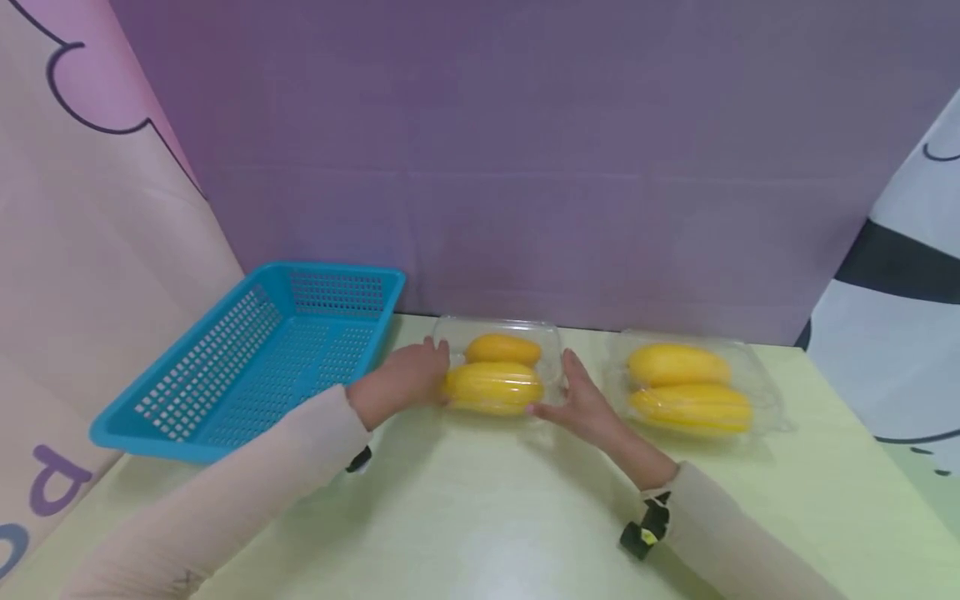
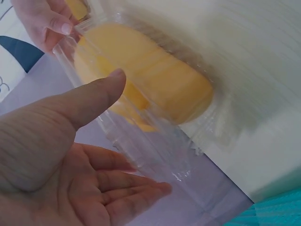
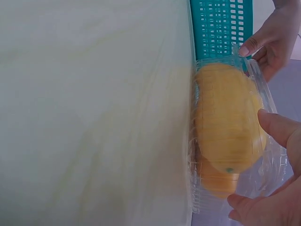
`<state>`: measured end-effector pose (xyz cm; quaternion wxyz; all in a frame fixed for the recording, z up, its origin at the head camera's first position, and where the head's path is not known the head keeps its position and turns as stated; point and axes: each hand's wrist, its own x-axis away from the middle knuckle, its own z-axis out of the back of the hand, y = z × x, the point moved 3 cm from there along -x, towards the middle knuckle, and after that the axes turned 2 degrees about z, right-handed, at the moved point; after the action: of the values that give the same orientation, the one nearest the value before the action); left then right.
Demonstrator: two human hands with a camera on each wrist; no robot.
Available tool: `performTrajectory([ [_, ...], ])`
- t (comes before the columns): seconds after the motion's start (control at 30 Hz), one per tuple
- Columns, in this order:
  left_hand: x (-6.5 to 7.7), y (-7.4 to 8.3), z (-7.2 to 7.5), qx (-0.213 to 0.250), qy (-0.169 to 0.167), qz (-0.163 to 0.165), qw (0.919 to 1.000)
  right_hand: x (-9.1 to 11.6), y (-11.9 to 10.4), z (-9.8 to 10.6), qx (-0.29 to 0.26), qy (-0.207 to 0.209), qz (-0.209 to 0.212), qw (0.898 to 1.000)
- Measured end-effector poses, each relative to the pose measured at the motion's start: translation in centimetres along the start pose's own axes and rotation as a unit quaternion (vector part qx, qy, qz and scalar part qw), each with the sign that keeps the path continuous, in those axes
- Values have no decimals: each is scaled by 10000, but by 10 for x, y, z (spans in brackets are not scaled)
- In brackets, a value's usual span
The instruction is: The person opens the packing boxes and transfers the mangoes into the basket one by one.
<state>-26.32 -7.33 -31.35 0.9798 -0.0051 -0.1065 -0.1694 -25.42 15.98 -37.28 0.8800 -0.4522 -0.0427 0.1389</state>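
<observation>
A clear plastic clamshell box (image 1: 551, 346) holds two yellow fruits (image 1: 495, 387), one in front of the other. My left hand (image 1: 408, 373) grips its left end; in the left wrist view the thumb (image 2: 101, 96) lies over the lid side and the fingers reach along the far side. At the opposite end my right hand (image 1: 585, 408) holds the box, its thumb and fingers spread along that side. The right wrist view shows the ribbed box (image 3: 275, 155) between both hands, with the fruit (image 3: 230, 117) seen through the plastic.
A blue perforated basket (image 1: 150, 442) stands on the left of the pale table (image 1: 480, 508). To the right sits another clear box (image 1: 761, 396) with two yellow fruits (image 1: 690, 408). A purple backdrop (image 1: 525, 167) rises behind the table's back edge.
</observation>
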Motion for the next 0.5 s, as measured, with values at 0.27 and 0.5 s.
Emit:
performTrajectory([
  [0.27, -1, -1, -1, -597, 202, -584, 9963, -1, -1, 0, -46, -77, -124, 9999],
  [0.5, 2, -1, -1, -1100, 306, -1000, 9884, 1, 0, 1, -285, -111, -226, 9993],
])
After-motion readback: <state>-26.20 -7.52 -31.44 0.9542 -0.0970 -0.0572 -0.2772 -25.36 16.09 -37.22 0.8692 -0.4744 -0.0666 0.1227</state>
